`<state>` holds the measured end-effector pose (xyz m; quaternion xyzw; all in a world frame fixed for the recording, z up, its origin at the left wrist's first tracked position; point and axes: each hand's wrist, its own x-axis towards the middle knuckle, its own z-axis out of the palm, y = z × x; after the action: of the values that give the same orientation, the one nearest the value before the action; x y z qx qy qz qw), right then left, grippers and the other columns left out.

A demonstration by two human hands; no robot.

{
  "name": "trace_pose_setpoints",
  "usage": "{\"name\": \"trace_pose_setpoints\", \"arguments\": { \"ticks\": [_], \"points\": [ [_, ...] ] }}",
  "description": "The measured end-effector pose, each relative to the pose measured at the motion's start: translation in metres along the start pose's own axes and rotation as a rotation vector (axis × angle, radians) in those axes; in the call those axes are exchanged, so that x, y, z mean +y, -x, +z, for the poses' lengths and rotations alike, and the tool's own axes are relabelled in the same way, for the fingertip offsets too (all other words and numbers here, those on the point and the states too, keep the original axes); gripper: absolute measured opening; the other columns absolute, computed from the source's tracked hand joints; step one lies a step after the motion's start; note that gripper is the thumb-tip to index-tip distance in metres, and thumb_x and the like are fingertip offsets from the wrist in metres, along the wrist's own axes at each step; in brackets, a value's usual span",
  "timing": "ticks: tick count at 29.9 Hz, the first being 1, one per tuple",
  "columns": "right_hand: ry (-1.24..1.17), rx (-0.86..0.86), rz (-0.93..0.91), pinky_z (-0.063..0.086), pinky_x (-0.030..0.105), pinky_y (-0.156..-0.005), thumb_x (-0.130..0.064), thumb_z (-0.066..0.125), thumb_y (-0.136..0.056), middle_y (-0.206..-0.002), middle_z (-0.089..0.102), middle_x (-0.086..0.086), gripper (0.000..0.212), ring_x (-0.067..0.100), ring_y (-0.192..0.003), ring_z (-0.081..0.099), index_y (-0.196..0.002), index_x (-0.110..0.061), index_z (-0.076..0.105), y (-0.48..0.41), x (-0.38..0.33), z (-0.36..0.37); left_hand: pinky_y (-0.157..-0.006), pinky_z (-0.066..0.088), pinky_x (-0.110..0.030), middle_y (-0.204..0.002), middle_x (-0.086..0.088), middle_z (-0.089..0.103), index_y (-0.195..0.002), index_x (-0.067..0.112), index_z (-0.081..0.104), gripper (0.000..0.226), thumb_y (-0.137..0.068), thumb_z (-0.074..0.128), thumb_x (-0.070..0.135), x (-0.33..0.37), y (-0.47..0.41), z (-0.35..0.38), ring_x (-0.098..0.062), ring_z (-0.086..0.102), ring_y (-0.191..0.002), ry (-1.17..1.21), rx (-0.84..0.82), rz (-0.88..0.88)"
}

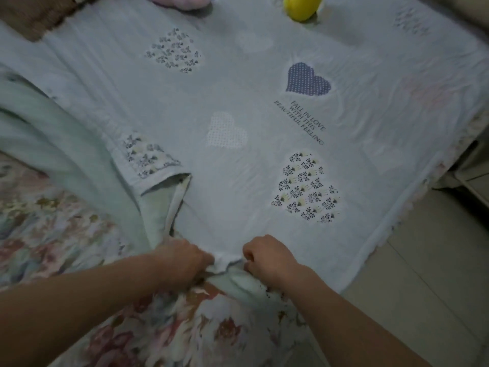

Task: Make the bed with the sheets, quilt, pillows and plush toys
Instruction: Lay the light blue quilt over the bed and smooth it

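The pale blue quilt [238,102], printed with hearts and a few lines of text, lies spread across most of the bed, from the centre of the view out to 12 and 3 o'clock. Its near edge comes to a bunched point at 6 o'clock, where both hands meet it. The left hand [182,256] has its fingers curled into the fabric and grips the edge from the 7 o'clock side. The right hand [267,254] is closed in a fist round the same edge from the 5 o'clock side. The two hands sit near each other, with a small gathered fold of cloth between them.

At 9 o'clock the quilt is turned back on itself, showing its plain green underside [53,133] in long folds. Under it, from 8 to 6 o'clock, the floral sheet [53,221] covers the bed.

At 12 o'clock a pink plush toy [180,1] rests on the quilt at the top edge of the view. A yellow plush toy [301,7] sits on the quilt at 1 o'clock, well apart from it. A brown, blurred shape [34,14] at 11 o'clock may be a pillow. Pale floor [423,260] shows at 4 o'clock beside the bed.
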<state>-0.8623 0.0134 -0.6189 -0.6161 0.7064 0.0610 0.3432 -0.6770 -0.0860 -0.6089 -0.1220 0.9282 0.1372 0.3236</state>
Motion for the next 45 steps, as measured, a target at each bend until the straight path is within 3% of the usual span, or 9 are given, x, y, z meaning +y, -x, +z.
{"name": "trace_pose_setpoints", "arguments": {
  "ticks": [4, 10, 20, 25, 28, 33, 36, 42, 45],
  "points": [
    [0.125, -0.039, -0.232, 0.030, 0.026, -0.057, -0.017, 0.076, -0.061, -0.074, 0.060, 0.006, 0.015, 0.026, -0.074, 0.059, -0.067, -0.017, 0.063, 0.047, -0.025, 0.049, -0.048, 0.043, -0.016, -0.057, 0.013, 0.060, -0.068, 0.037, 0.068, 0.032, -0.071, 0.048, 0.060, 0.050, 0.051, 0.073, -0.001, 0.059, -0.050, -0.023, -0.094, 0.149],
    [0.363, -0.076, -0.140, 0.028, 0.011, -0.040, -0.038, 0.062, -0.028, -0.040, 0.045, -0.012, 0.019, 0.004, -0.041, 0.049, -0.037, -0.023, 0.057, 0.151, -0.068, 0.155, -0.101, 0.035, -0.038, -0.134, -0.019, 0.049, -0.133, 0.014, 0.051, 0.041, -0.103, 0.037, 0.038, 0.128, 0.118, 0.124, -0.033, 0.047, -0.123, 0.090, -0.279, 0.186],
    [0.212, 0.152, -0.028, 0.039, 0.014, -0.043, -0.027, 0.082, 0.003, -0.033, 0.041, -0.007, 0.046, 0.011, -0.036, 0.047, -0.025, -0.021, 0.046, 0.193, -0.093, 0.201, -0.093, 0.042, -0.037, -0.127, -0.020, 0.055, -0.132, 0.022, 0.052, 0.037, -0.103, 0.036, 0.038, 0.207, 0.154, 0.190, -0.034, 0.055, -0.114, 0.265, -0.150, -0.019],
    [0.268, 0.126, 0.074, 0.040, 0.021, -0.034, -0.026, 0.066, -0.044, -0.066, 0.056, 0.001, 0.009, 0.018, -0.052, 0.060, -0.048, -0.019, 0.063, 0.186, -0.081, 0.242, -0.092, 0.042, -0.040, -0.126, -0.023, 0.055, -0.128, 0.012, 0.047, 0.043, -0.100, 0.041, 0.044, 0.209, 0.147, 0.206, -0.036, 0.055, -0.114, 0.220, -0.112, -0.081],
    [0.197, 0.070, 0.088, 0.056, 0.036, -0.064, -0.017, 0.030, -0.078, -0.105, 0.056, 0.009, 0.044, 0.029, -0.088, 0.065, -0.095, -0.015, 0.071, 0.195, -0.091, 0.253, -0.092, 0.042, -0.040, -0.125, -0.022, 0.055, -0.128, 0.008, 0.047, 0.046, -0.095, 0.054, 0.040, 0.212, 0.162, 0.205, -0.036, 0.054, -0.114, 0.183, -0.097, -0.030],
    [0.195, 0.228, 0.274, 0.034, 0.026, -0.062, -0.009, 0.053, -0.086, -0.077, 0.060, -0.001, 0.032, 0.021, -0.087, 0.064, -0.060, -0.020, 0.039, 0.194, -0.142, 0.184, -0.060, 0.048, -0.026, -0.087, 0.003, 0.059, -0.087, 0.023, 0.061, 0.014, -0.075, 0.053, 0.023, 0.151, 0.192, 0.173, -0.015, 0.057, -0.078, 0.173, 0.525, 0.198],
    [0.176, 0.611, 0.157, 0.023, 0.026, -0.049, 0.000, 0.063, -0.049, -0.054, 0.053, -0.001, 0.026, 0.021, -0.051, 0.054, -0.054, -0.021, 0.048, 0.169, -0.190, 0.148, -0.069, 0.046, -0.030, -0.094, -0.003, 0.056, -0.092, 0.017, 0.058, 0.029, -0.067, 0.059, 0.002, 0.080, 0.198, 0.143, -0.021, 0.053, -0.082, 0.212, 0.798, 0.060],
    [0.083, 0.551, 0.079, 0.049, 0.036, -0.079, -0.016, 0.068, -0.081, -0.110, 0.062, 0.007, 0.035, 0.028, -0.102, 0.059, -0.115, -0.012, 0.060, 0.086, -0.281, 0.155, -0.089, 0.055, -0.045, -0.117, -0.018, 0.064, -0.113, 0.003, 0.066, 0.055, -0.059, 0.071, -0.005, -0.027, 0.189, 0.160, -0.036, 0.063, -0.109, 0.048, 0.668, 0.015],
    [-0.018, 0.458, 0.252, 0.044, 0.040, -0.092, -0.017, 0.042, -0.100, -0.119, 0.061, 0.008, 0.026, 0.029, -0.111, 0.057, -0.121, -0.015, 0.058, 0.054, -0.285, 0.191, -0.082, 0.055, -0.036, -0.110, -0.008, 0.068, -0.099, 0.012, 0.072, 0.026, -0.074, 0.069, 0.005, -0.041, 0.170, 0.182, -0.028, 0.065, -0.106, 0.034, 0.622, 0.049]
  ]
}}
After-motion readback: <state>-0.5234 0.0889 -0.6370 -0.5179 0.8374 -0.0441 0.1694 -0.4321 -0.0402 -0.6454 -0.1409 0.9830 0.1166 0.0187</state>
